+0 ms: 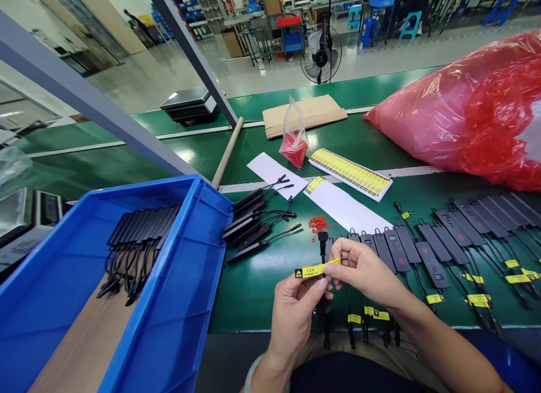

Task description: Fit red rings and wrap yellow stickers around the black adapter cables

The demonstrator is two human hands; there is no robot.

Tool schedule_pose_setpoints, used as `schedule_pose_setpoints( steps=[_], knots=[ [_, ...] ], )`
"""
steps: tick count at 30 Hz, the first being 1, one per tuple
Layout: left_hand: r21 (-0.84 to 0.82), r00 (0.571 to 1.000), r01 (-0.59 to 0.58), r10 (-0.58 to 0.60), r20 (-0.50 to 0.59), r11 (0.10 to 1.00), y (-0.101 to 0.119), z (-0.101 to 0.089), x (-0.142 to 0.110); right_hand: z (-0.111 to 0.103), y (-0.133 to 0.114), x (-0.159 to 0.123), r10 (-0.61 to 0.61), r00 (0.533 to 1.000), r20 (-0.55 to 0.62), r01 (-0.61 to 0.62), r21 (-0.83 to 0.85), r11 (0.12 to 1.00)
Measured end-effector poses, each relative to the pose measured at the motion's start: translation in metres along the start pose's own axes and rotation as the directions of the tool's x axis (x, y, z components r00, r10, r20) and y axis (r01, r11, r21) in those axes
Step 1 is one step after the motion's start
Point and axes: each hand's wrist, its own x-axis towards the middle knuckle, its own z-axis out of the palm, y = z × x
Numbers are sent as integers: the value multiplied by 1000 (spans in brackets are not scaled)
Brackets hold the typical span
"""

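A yellow 12V label (311, 270) stretches between my hands across a black cable, whose connector (323, 239) points up. My left hand (293, 311) is closed, pinching the cable just under the label, with the label's black-marked end over its fingers. My right hand (366, 269) is closed too, with thumb and fingertips on the label's other end. Just beyond the connector lies a small pile of red rings (318, 224). To the right, rows of black controller boxes (396, 250) rest on the green bench, many with yellow labels (479, 300) on their cables.
A blue bin (211, 212) at left contains black boxes with cables (143, 226). More black boxes (247, 229) lie beside it. Behind are label sheets (350, 173), white backing paper (355, 207), a bag of red pieces (295, 145), cardboard (325, 111) and a large pink bag (443, 111).
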Motion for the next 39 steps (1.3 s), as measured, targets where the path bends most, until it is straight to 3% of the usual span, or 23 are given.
schedule_pose_setpoints(
  steps=[3,5,8,10,14,17,24,39],
  knots=[
    [119,999,-41,41,4,992,0,-6,-3,-3,1,0,-23,1000,1,23,-84,996],
    [212,997,-73,74,3,975,1,-10,-4,-4,3,-2,-111,991,-72,91,-236,967],
    [312,988,-144,151,0,939,2,-15,-3,-1,4,-9,-345,915,-210,191,-529,827],
    [358,977,-195,211,-5,913,4,-15,-2,3,3,-14,-406,890,-207,212,-600,771],
    [434,969,-231,248,18,871,6,-10,-4,10,-3,-19,-307,947,-92,228,-479,847],
    [454,970,-239,235,67,858,8,-9,-6,11,-5,-18,-292,954,-66,247,-378,892],
    [300,932,-360,352,81,884,15,-24,-2,10,0,-17,-311,944,-110,268,-297,917],
    [470,932,-360,333,143,806,38,-27,8,16,0,-25,-261,947,-188,195,-307,931]
  ],
)
